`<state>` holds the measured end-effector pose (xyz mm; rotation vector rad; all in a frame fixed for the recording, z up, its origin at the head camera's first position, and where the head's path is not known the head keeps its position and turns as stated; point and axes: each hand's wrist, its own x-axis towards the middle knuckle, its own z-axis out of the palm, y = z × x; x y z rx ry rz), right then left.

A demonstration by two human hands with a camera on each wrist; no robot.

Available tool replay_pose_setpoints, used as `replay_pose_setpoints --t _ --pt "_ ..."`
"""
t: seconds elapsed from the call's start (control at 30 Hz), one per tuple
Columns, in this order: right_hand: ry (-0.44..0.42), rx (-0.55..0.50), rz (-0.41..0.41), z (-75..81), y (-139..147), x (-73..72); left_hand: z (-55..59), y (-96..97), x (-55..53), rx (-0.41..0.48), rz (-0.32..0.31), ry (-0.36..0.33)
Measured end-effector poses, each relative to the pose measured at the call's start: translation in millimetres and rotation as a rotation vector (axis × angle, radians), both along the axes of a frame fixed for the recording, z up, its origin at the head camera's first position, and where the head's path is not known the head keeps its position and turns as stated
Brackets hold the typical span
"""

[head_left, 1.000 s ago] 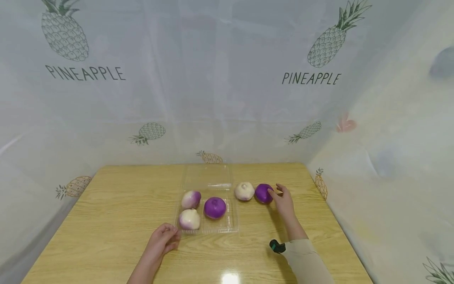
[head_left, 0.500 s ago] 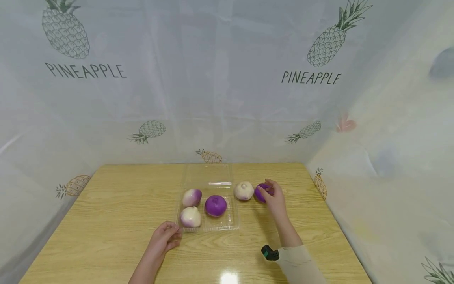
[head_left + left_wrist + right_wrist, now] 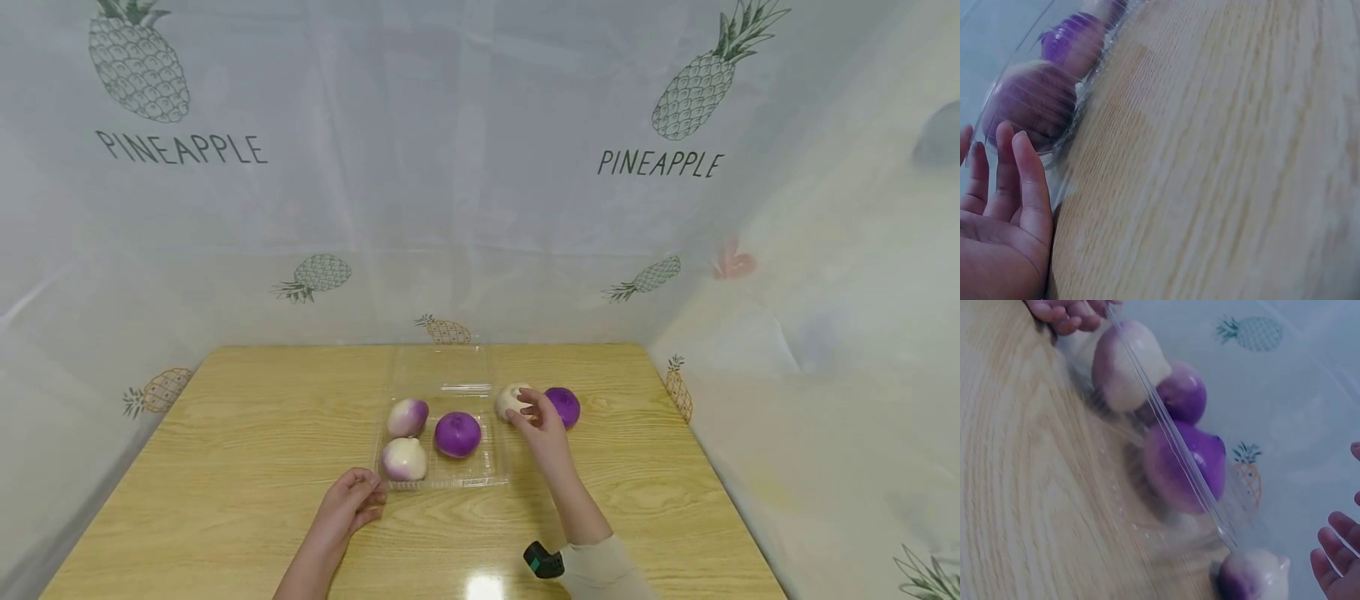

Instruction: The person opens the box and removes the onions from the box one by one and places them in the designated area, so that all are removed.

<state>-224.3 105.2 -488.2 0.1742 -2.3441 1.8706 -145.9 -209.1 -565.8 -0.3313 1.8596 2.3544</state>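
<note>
In the head view, a hinged clear plastic box (image 3: 491, 467) lies open on the table with three onions in it. One is purple (image 3: 457, 435); a white-and-purple onion (image 3: 408, 417) sits behind another white-and-purple onion (image 3: 405, 460). My left hand (image 3: 350, 504) is at the box's near left corner, its fingers (image 3: 1034, 181) fairly straight against the clear side. To the right of the box, my right hand (image 3: 546, 429) reaches over a white onion (image 3: 507, 401), fingers spread and partly covering it. In the right wrist view, a gap shows between those fingers (image 3: 1335, 550) and this white onion (image 3: 1263, 575).
Just right of the white onion, a second purple onion (image 3: 567, 408) rests on the wooden table (image 3: 247, 433). The box's raised clear lid (image 3: 438, 367) reaches the table's back edge. A pineapple-print curtain (image 3: 450, 167) hangs behind and beside the table.
My right hand has moved left, from the purple onion on the table to the white onion beside it. That purple onion stays on the table. My left hand keeps its place at the box corner.
</note>
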Motion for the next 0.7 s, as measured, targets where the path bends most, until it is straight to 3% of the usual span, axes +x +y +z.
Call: replay_pose_setpoints --t 0.2,0.3,0.53,0.7 --pt "0.008 -0.056 0.026 24.8 -23 19.4 1.3 -3.3 2.3 0.017 -0.036 0.032" --pt "-0.008 -0.062 0.032 30.0 -33 27.5 0.7 -4.5 2.9 0.021 -0.043 0.025" --pt "-0.056 -0.069 0.101 27.6 -55 37.7 -1.3 -5.2 2.3 0.006 -0.032 0.018" --pt "-0.068 -0.09 0.142 12.4 -69 36.7 -1.2 -4.1 1.9 0.016 -0.022 0.011"
